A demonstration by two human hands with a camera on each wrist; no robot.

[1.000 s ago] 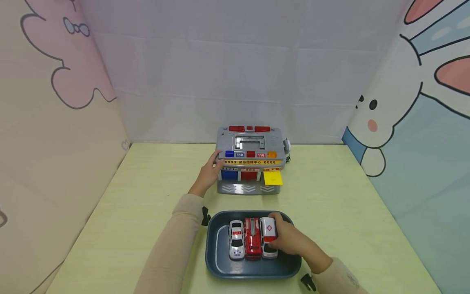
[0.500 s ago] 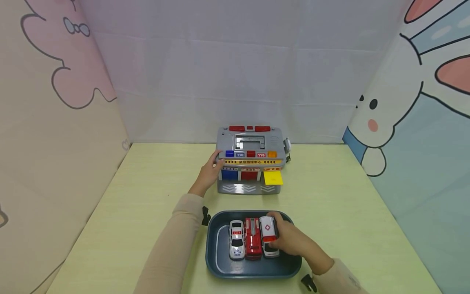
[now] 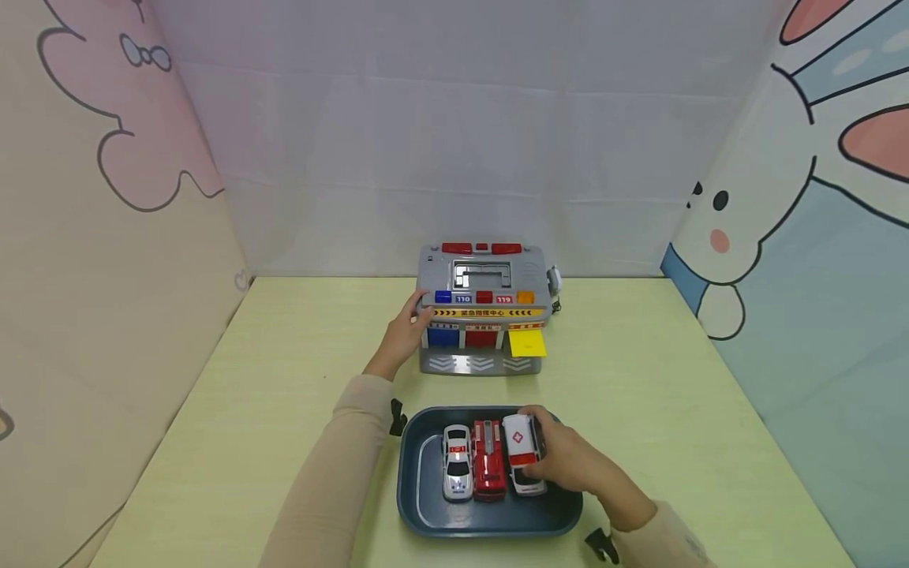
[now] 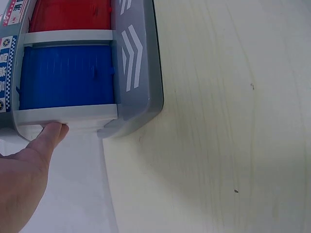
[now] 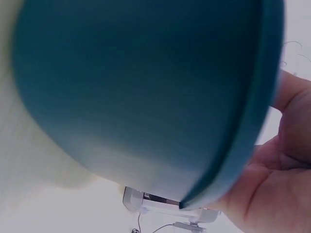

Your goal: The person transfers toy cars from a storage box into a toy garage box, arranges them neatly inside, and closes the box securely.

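My left hand rests against the left side of a grey toy emergency station. In the left wrist view, the fingers reach straight to its side wall, beside a blue garage door. A yellow flap stands raised over the right bay. With its thumb and fingers, my right hand grips a white and red toy ambulance, tilted slightly in the dark blue tray. Left of it lie a red toy fire truck and a white toy police car.
The tray stands on a pale yellow-green table, in front of the station. A white telephone handset hangs on the station's right side. Cloth walls enclose the table's back and sides. In the right wrist view, the tray's wall hides the cars.
The ambulance has shifted slightly away from the fire truck and turned, its front end swinging right, in my right hand. My left hand has stayed at the station.
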